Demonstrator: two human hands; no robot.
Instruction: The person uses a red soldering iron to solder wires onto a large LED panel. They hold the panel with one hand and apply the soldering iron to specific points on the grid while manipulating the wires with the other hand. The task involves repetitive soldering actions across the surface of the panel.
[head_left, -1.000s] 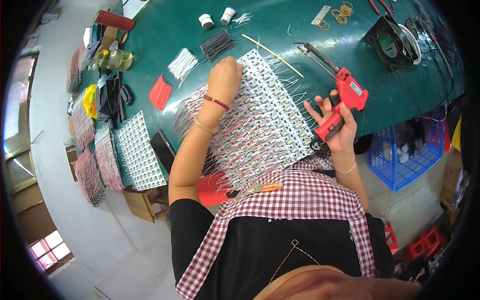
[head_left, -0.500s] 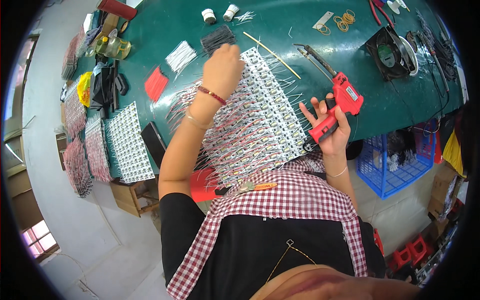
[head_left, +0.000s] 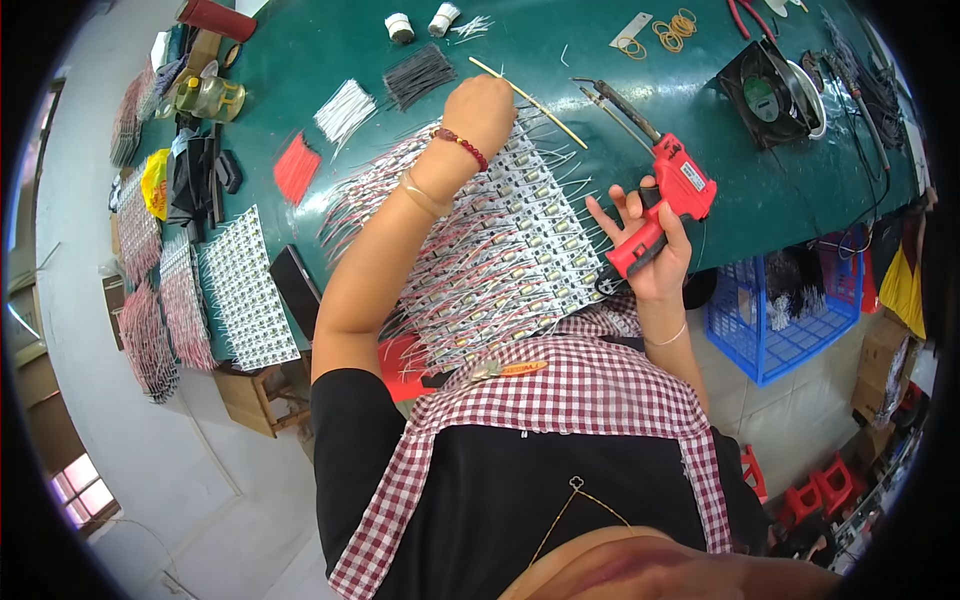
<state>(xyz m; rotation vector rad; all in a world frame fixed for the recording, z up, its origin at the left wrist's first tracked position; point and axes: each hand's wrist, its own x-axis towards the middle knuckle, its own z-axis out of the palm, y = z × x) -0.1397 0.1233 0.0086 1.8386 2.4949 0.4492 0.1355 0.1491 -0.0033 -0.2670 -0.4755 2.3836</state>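
Note:
A large sheet of small white circuit boards (head_left: 535, 235), bristling with thin red, white and black wires, lies on the green table in front of me. My left hand (head_left: 480, 112) is closed in a pinch over its far edge, with the back of the hand hiding the fingertips and whatever they hold. In my right hand (head_left: 660, 278) is a red soldering gun (head_left: 682, 178), gripped by its handle to the right of the sheet. Its metal tip and thin feed tube point away from me, and some fingers are stretched out. A thin yellow stick (head_left: 530, 103) lies just beyond the left hand.
Bundles of black wires (head_left: 418, 76), white wires (head_left: 345, 110) and red wires (head_left: 297, 168) lie at the far left. Further left are more board sheets (head_left: 250, 285). A black fan (head_left: 760, 95) stands at right, above a blue crate (head_left: 780, 310) beside the table.
My left hand has moved right, from next to the black wire bundle to the sheet's far edge. The soldering gun stays in my right hand; the whole view has shifted slightly.

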